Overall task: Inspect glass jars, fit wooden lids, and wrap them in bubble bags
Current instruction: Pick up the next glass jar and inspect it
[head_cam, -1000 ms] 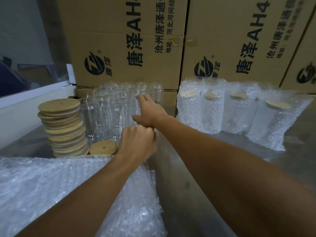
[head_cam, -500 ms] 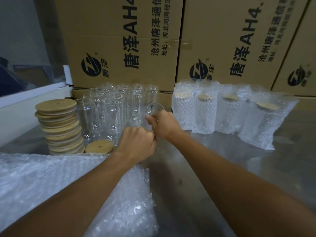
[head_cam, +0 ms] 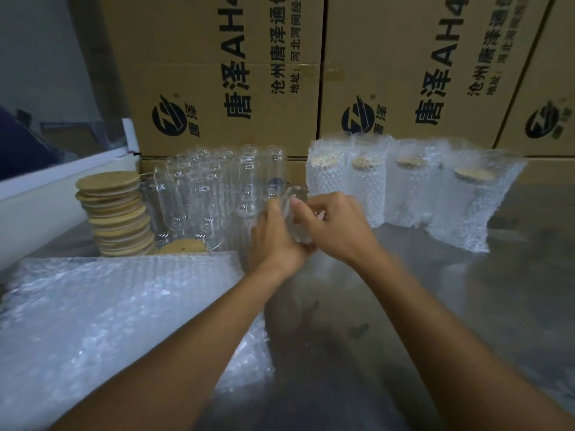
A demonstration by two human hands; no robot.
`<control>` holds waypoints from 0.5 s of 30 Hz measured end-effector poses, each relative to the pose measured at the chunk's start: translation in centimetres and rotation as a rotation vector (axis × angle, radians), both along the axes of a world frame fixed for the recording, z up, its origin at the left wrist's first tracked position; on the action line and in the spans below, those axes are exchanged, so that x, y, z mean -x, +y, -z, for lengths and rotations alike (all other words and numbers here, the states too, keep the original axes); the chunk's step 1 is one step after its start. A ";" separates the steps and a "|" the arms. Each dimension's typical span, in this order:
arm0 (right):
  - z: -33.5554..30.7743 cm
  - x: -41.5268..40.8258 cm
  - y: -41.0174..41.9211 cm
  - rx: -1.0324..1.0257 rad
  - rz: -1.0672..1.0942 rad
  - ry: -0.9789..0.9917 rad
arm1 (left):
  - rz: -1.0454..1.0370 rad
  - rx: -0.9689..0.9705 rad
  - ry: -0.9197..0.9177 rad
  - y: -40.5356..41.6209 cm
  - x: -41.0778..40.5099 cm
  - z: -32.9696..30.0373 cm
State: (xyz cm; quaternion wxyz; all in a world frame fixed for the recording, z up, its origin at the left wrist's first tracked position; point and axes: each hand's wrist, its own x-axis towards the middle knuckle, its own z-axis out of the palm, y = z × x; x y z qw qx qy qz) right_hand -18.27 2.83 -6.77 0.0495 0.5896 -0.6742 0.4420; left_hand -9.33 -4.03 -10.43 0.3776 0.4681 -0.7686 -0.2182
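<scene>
A clear glass jar (head_cam: 295,201) is tilted between my two hands, its mouth pointing away from me. My left hand (head_cam: 275,241) grips it from the left and below. My right hand (head_cam: 334,227) holds it from the right, fingers over its side. Behind them stands a cluster of several empty glass jars (head_cam: 214,188). A stack of round wooden lids (head_cam: 116,213) rises at the left, with one loose lid (head_cam: 183,246) beside its foot. A pile of flat bubble bags (head_cam: 118,315) lies at the front left.
Several jars wrapped in bubble bags (head_cam: 401,191), wooden lids inside, stand in a row at the right. Printed cardboard boxes (head_cam: 404,73) form a wall at the back. A white ledge (head_cam: 46,194) borders the left. The steel table (head_cam: 466,306) is reflective.
My right hand reached into the jar cluster, took one jar and drew it back toward me. My left hand, a fist before, has come up and closed on the same jar.
</scene>
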 end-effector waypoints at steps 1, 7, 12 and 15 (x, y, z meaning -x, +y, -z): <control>0.1 -0.1 0.3 0.019 -0.023 0.015 | 0.004 -0.058 0.129 0.3 0.3 0.4; 0.6 0.8 1.1 -0.042 -0.190 -0.228 | -0.051 -0.028 0.595 2.6 1.7 2.7; 3.6 0.8 1.5 0.028 -0.192 -0.301 | 0.068 -0.009 0.753 3.3 2.3 4.4; 4.4 0.4 1.3 0.073 -0.069 -0.346 | 0.087 0.097 0.572 3.2 1.5 5.6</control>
